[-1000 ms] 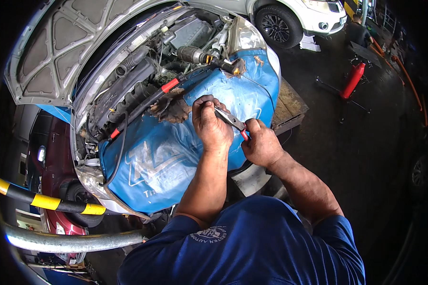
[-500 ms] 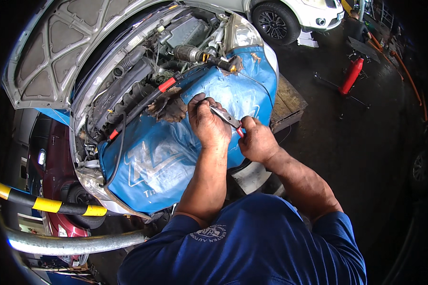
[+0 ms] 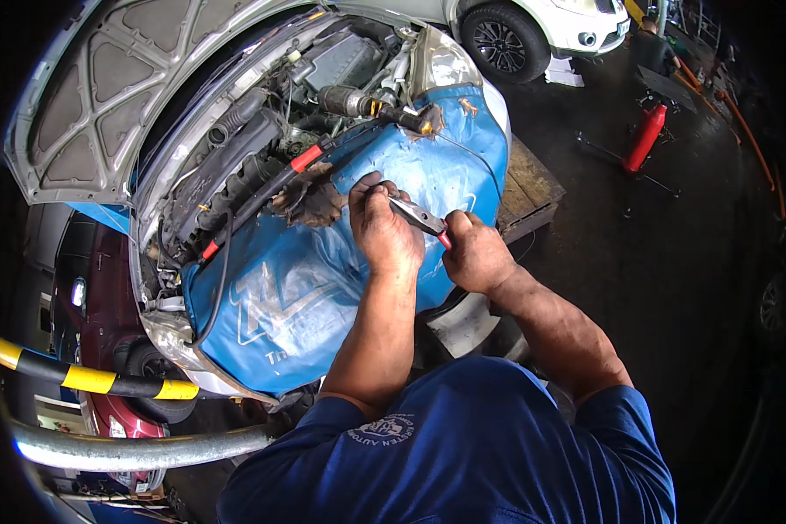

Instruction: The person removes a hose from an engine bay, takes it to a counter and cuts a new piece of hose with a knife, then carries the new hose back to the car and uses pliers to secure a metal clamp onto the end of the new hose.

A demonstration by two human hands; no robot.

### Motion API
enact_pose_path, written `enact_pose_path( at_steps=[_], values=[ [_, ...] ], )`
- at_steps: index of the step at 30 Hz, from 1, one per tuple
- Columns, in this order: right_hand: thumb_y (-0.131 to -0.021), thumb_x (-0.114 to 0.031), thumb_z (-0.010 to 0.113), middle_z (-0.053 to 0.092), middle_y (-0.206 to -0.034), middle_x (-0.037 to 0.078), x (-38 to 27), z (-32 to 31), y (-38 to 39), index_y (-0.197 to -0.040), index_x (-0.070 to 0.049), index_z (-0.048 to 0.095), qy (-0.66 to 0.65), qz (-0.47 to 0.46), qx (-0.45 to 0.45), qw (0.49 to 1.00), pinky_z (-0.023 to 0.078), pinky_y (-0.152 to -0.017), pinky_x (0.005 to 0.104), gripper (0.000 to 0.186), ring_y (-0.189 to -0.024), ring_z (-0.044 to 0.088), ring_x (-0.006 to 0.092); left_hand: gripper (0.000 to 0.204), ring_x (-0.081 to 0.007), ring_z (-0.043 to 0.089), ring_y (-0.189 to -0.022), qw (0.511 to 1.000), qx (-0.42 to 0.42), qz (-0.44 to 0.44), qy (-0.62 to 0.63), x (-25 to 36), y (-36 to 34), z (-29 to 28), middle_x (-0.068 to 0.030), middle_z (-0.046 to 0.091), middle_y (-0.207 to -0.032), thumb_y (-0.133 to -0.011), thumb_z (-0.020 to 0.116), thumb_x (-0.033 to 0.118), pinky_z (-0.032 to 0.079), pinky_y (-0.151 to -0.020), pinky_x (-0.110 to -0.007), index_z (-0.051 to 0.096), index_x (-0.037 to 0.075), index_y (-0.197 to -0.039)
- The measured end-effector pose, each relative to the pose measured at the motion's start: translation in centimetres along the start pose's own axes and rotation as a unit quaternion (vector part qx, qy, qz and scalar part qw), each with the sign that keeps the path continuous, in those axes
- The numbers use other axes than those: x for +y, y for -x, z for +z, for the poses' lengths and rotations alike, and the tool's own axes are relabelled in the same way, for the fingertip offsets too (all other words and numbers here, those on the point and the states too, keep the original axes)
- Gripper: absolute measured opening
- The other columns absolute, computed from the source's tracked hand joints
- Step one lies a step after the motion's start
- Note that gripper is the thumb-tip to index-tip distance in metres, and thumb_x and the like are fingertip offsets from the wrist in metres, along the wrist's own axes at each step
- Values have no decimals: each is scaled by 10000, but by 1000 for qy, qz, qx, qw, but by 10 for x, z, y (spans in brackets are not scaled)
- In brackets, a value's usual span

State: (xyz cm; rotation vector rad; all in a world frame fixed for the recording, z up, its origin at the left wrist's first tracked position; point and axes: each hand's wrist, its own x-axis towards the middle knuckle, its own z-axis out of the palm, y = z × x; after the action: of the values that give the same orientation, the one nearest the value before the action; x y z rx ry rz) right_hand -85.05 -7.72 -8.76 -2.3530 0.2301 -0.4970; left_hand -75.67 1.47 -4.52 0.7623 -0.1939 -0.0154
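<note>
In my right hand (image 3: 480,255) are pliers (image 3: 422,217) with silver jaws and red handles, the fingers wrapped round the grips. The jaws point left, into the fingertips of my left hand (image 3: 388,234). That hand is closed in a pinch around something small and dark at the jaw tips, too hidden to name. Both hands hover over a blue fender cover (image 3: 288,306) draped along the front of a car. Close to my left hand, a dirty brown work glove or rag (image 3: 313,199) lies on the cover's inner edge.
Beyond the cover lies the open engine bay (image 3: 244,157), under a raised hood (image 3: 105,87). A black work light (image 3: 408,120) rests at the cover's far end. On the right stand a wooden box (image 3: 528,188) and a red jack (image 3: 645,140). Metal and striped bars (image 3: 87,378) project at left.
Both hands and the pliers have shifted very slightly to the right. The grip on the pliers and the left-hand pinch look the same.
</note>
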Motion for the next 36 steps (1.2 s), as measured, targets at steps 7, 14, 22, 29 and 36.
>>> enact_pose_path(
  at_steps=[7, 14, 22, 29, 36],
  values=[
    [-696, -16, 612, 583, -944, 243, 1, -10, 1, -1056, -1, 503, -23, -13, 1, 1000, 504, -761, 482, 377, -875, 604, 436, 125, -168, 544, -805, 991, -126, -25, 32, -4, 0, -18, -57, 570, -880, -884, 499, 103, 461, -760, -318, 583, 42, -955],
    [-697, -16, 606, 571, -990, 240, 2, -15, 3, -1089, -1, 497, -5, 2, -26, 1000, 499, -784, 479, 407, -913, 598, 430, 150, -177, 546, -794, 993, -120, -4, 18, -8, 2, -16, -65, 568, -867, -857, 467, 80, 466, -778, -319, 580, 27, -939],
    [-701, -6, 596, 535, -1023, 247, 9, -11, 4, -1185, 12, 464, 12, -13, -8, 1000, 468, -857, 465, 502, -989, 551, 424, 155, -165, 523, -774, 995, -94, 14, -4, -13, -1, -11, -65, 556, -875, -844, 446, 72, 458, -770, -313, 572, 24, -919],
    [-707, -13, 598, 530, -1017, 243, 12, -14, 4, -1192, 12, 451, -7, -11, -18, 1000, 464, -854, 467, 508, -979, 551, 424, 145, -178, 533, -808, 994, -108, -20, 6, -17, -1, -14, -56, 558, -863, -835, 502, 141, 454, -784, -335, 580, 45, -913],
    [-728, -33, 590, 535, -1050, 241, 8, -23, 3, -1185, 13, 443, -35, 25, -72, 996, 464, -851, 466, 482, -998, 563, 423, 188, -152, 543, -880, 988, -149, -32, 21, -19, 1, -23, -47, 577, -932, -916, 526, 165, 439, -841, -318, 586, 24, -1026]
  ],
)
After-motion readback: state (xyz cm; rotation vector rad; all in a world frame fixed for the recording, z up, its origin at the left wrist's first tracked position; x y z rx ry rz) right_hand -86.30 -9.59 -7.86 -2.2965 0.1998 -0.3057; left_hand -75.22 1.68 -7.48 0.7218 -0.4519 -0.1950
